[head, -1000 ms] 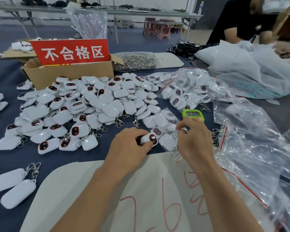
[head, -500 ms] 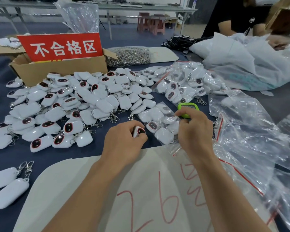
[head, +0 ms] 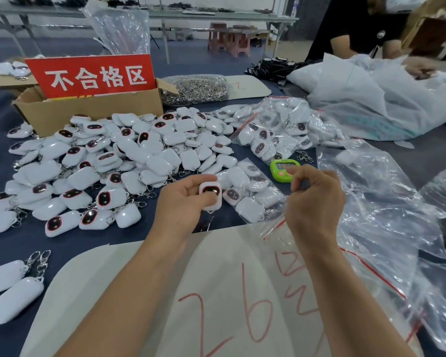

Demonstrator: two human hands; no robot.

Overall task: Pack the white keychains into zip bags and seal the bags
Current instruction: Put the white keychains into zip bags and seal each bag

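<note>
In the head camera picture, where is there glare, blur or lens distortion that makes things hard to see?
Head view: glare streaks the clear zip bags at right, hiding their contents; wide-angle bending curves the far table and stretches the forearms; the left hand and its keychain are fairly sharp, the right hand slightly soft; the person opposite is blurred at the corner; light is even, shadows weak.

A packing workshop: heaps of white keychains [head: 129, 161] lie in front of a cardboard box [head: 88, 109] bearing a red sign [head: 93, 76], with long worktables [head: 216, 16] behind it.
</note>
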